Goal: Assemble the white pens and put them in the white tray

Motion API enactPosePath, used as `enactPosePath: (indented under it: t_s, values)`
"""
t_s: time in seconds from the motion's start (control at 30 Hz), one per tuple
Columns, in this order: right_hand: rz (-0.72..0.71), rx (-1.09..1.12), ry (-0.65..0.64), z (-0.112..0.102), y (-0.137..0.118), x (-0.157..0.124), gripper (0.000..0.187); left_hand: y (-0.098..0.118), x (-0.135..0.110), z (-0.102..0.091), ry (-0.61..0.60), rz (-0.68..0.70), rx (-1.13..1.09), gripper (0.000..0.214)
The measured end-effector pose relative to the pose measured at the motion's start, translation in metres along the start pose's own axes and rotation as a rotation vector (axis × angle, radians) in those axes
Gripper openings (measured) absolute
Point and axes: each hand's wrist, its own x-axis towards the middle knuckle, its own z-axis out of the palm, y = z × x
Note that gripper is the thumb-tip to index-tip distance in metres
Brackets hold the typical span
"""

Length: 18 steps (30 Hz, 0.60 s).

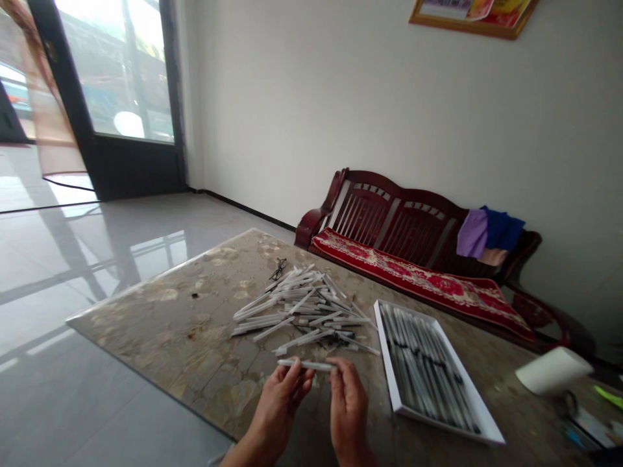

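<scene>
One slim white tube point(306, 365) is pinched between the left hand point(277, 407) and the right hand point(348, 407), so the hands are apart but clamped on the same piece, one at each end. Its long axis runs pretty much sideways across the view, nearly level, so neither hand really has more of it. Just beyond it, straight ahead on the stone-look worktop point(195, 344), sits a loose pile of matching tubes point(302, 311), pointing every which way. Off to the right, closer to the right hand, is a white tray point(387, 350) with tubes lined up neatly, long ways. A pair of glasses point(278, 269) lies at the pile's far edge, and a wooden bench point(389, 217) stands behind the worktop.
</scene>
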Motion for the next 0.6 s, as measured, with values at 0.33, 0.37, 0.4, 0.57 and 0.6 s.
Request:
enactPosePath:
  t_s: [0.33, 0.37, 0.4, 0.57, 0.6]
  values:
    - [0.004, -0.255, -0.243, -0.009, 0.026, 0.037, 0.031, 0.011, 0.015, -0.014, 0.069, 0.078, 0.026, 0.012]
    - [-0.021, -0.33, -0.207, -0.008, 0.032, 0.047, 0.03, 0.012, 0.016, -0.013, 0.078, 0.079, 0.018, 0.012]
    - [-0.055, -0.405, -0.201, -0.005, 0.038, 0.057, 0.028, 0.012, 0.016, -0.013, 0.082, 0.078, 0.012, 0.012]
    - [-0.172, -0.631, -0.328, 0.006, 0.06, 0.086, 0.025, 0.009, 0.017, -0.013, 0.082, 0.068, 0.01, 0.012]
    - [-0.182, -0.655, -0.345, 0.007, 0.062, 0.087, 0.026, 0.008, 0.018, -0.013, 0.088, 0.067, 0.01, 0.012]
